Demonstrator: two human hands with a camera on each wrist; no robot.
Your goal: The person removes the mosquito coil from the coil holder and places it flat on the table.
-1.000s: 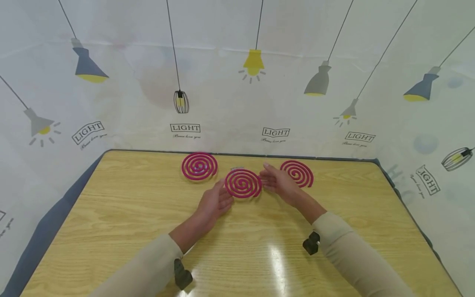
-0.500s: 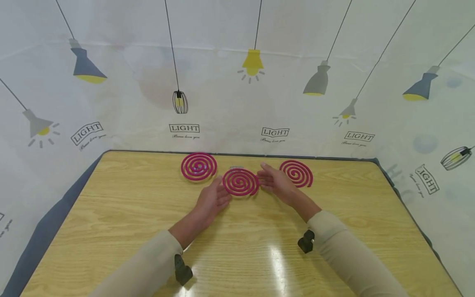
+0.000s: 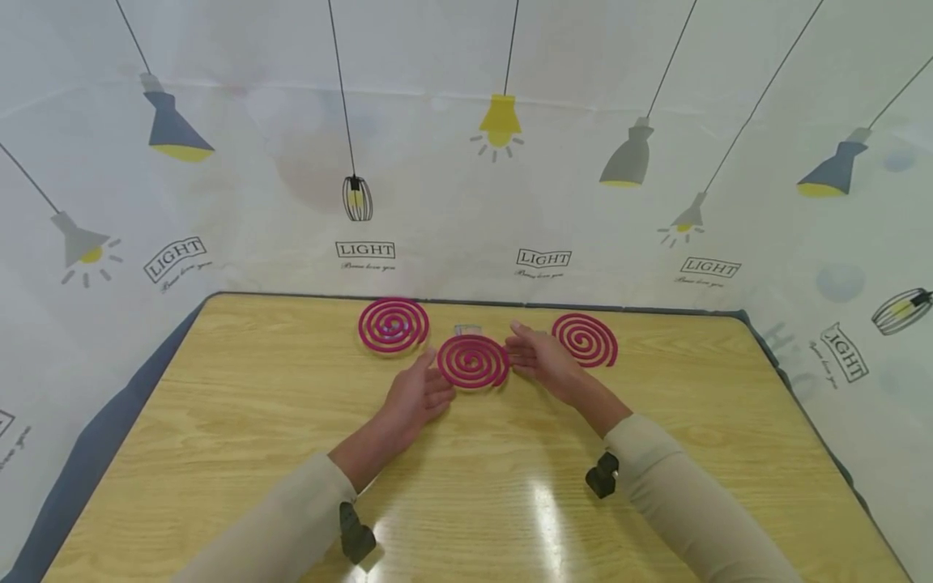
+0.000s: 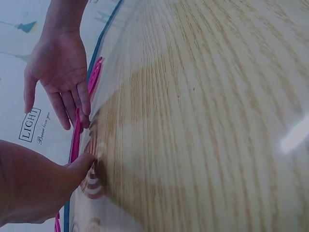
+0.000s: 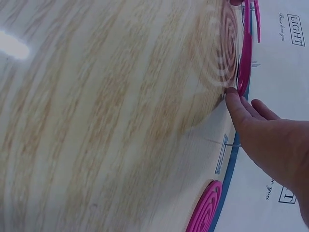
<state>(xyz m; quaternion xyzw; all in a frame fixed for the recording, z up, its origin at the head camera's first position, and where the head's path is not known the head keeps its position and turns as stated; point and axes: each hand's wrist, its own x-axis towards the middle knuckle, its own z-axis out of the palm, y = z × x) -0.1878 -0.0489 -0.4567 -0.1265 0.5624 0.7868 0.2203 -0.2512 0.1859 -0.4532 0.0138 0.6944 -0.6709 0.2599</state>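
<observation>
Three magenta mosquito coils show in the head view. The middle mosquito coil [image 3: 472, 362] is between my hands; in the wrist views it appears edge-on, raised off the wood, with its reflection below. At its left edge is my left hand [image 3: 411, 398], palm turned inward and fingers extended. Opposite, my right hand [image 3: 548, 364] touches the coil's right edge with straight fingers and an outstretched thumb. Another mosquito coil [image 3: 394, 325] lies back left, and a third mosquito coil [image 3: 583, 340] lies just beyond my right hand, partly covered by it.
A small silvery metal piece [image 3: 467, 329] lies behind the middle coil, near the back edge. The wooden table [image 3: 219, 405] meets a pale wall covering [image 3: 437, 129] printed with lamps. Dark devices hang below both sleeves.
The middle coil and my right hand have shifted slightly left over the last second. More of the silvery piece shows behind the coil. The two outer coils stay put.
</observation>
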